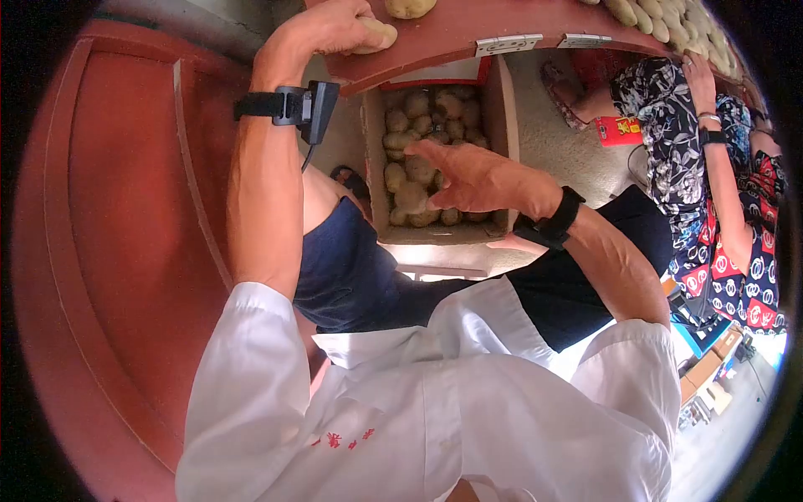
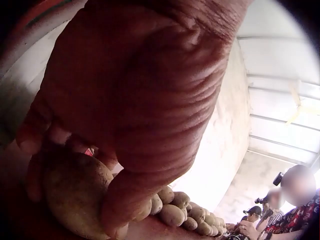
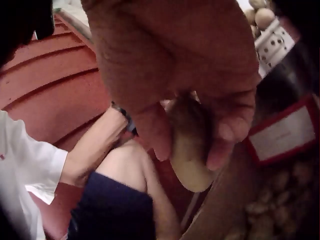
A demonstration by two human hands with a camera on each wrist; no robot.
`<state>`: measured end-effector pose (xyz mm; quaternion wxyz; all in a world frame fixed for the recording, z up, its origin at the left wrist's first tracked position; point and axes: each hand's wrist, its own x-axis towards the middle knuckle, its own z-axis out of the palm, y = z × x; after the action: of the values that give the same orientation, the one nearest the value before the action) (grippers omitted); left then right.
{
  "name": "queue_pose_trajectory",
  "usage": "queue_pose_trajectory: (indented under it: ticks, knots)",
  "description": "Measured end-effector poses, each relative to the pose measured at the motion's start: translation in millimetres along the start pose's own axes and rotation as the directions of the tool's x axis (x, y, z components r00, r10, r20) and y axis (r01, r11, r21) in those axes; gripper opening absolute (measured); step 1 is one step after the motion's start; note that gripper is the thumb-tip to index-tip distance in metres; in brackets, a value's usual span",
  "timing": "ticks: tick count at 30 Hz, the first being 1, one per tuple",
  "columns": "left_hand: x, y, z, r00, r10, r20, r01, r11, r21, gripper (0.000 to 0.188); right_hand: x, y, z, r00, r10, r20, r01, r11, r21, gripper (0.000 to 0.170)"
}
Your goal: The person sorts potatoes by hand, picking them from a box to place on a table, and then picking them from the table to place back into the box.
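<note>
My left hand (image 1: 335, 29) is at the edge of the red table (image 1: 443, 52). In the left wrist view its thumb and fingers grip a large pale potato (image 2: 80, 195). Over the box (image 1: 504, 125) below the table, my right hand (image 1: 493, 180) reaches out with thumb and forefinger spread around a potato. The right wrist view shows this long potato (image 3: 192, 170) pinched between thumb and fingers, its upper end shaded by the palm. Many loose potatoes (image 1: 418, 105) fill the box under that hand. Another potato (image 1: 410, 7) sits on the tabletop near my left hand.
Rows of potatoes (image 1: 669, 21) lie along the table at the right. A second person's hand (image 1: 699, 77) rests by them, and that person's patterned clothes (image 1: 661, 109) show alongside. Metal hinges (image 1: 508, 45) mark the table edge. A red panel (image 1: 134, 167) stands at my left.
</note>
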<state>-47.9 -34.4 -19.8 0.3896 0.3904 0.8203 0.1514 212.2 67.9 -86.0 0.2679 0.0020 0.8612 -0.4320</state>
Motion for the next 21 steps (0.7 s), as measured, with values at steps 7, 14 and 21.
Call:
queue_pose_trajectory:
  ticks: [7,14,21]
  knots:
    - [3.1,-10.9,12.7,0.979,0.061,-0.196,-0.066,0.998,-0.016,0.041,3.7,23.5,-19.7,0.970,-0.086,-0.229,0.041,0.980,-0.196,0.052]
    - [23.5,-35.8,19.3,0.973,0.230,-0.009,-0.230,0.972,0.049,0.040,0.9,8.3,-35.6,0.979,-0.012,-0.204,-0.036,0.973,-0.228,0.037]
    - [-1.5,-10.9,25.1,0.951,0.187,0.246,-0.145,0.973,-0.177,0.041,-1.8,6.7,-50.8,0.938,-0.065,-0.341,0.019,0.991,-0.136,0.033]
